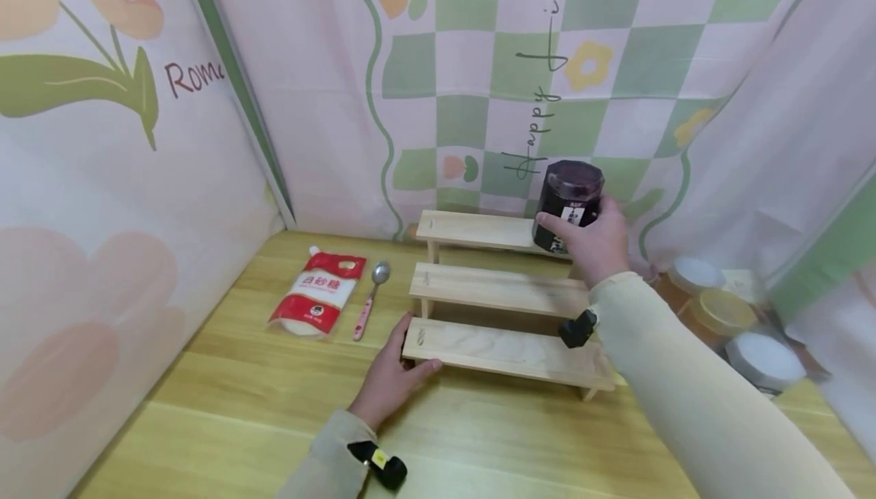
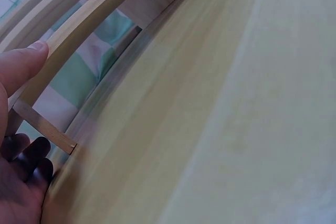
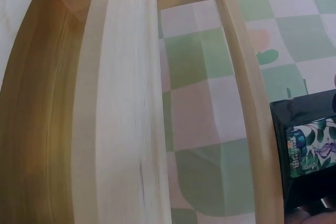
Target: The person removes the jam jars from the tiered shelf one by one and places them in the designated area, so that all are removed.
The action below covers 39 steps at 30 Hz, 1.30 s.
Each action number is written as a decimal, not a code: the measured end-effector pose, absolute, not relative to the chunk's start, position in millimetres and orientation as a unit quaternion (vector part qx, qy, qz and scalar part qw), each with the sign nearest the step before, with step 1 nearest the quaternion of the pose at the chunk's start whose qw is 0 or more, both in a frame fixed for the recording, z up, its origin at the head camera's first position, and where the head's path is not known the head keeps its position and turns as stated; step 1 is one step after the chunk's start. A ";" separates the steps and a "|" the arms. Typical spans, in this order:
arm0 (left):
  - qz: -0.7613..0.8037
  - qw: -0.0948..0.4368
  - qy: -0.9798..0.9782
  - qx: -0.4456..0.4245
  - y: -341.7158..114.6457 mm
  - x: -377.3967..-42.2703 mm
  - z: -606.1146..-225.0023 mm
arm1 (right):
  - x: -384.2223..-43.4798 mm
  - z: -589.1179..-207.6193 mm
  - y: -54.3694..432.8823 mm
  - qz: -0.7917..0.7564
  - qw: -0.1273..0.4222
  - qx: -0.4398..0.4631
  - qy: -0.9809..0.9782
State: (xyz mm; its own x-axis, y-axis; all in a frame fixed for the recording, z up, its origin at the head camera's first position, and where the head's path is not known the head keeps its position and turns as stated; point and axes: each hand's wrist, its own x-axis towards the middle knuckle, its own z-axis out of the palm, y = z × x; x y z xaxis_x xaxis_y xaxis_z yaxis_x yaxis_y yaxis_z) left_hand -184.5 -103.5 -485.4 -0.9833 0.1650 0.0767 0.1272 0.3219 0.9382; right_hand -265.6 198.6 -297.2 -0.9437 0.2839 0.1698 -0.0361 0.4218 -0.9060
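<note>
My right hand (image 1: pixel 602 244) grips a dark octagonal glass jar (image 1: pixel 557 202) with a printed label, at the right part of the top step of a three-tier wooden shelf rack (image 1: pixel 506 348). In the right wrist view the jar (image 3: pixel 307 150) stands upright beside the top board's edge, with only fingertips showing below it. My left hand (image 1: pixel 393 377) holds the left end of the lowest step. Its thumb lies on the front edge of the board, and the other fingers curl beneath, near the rack's leg (image 2: pixel 44 127) in the left wrist view.
Left of the rack lie a red and white sugar bag (image 1: pixel 318 293) and a spoon (image 1: pixel 372 301) with a pink handle. Several lidded jars, one with a yellow lid (image 1: pixel 725 313), stand at the right beyond my forearm. A patterned curtain (image 1: pixel 465 65) hangs behind the table (image 1: pixel 226 400).
</note>
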 end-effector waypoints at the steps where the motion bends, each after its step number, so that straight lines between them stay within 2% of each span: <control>1: 0.576 0.015 0.812 0.091 -103.4 -184.4 -485.3 | -266.4 -297.3 197.9 0.534 0.150 -0.074 -0.829; 16: 0.577 0.014 0.812 0.090 -104.4 -184.8 -487.3 | -278.9 -298.3 181.8 0.527 0.170 -0.070 -0.830; 27: 0.574 0.019 0.814 0.084 -103.8 -183.5 -484.3 | -276.4 -297.5 173.3 0.537 0.159 -0.080 -0.825; 39: 0.576 0.021 0.813 0.083 -102.3 -182.4 -480.4 | -277.2 -300.3 174.7 0.531 0.174 -0.077 -0.825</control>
State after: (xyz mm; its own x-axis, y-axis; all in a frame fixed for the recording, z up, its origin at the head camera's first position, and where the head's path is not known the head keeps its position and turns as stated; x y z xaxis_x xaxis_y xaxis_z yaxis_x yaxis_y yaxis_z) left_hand -182.4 -102.3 -480.4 -0.9852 0.1599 0.0610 0.1107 0.3237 0.9396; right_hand -277.2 174.7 -300.3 -0.9277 0.3122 0.2049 -0.0573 0.4231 -0.9043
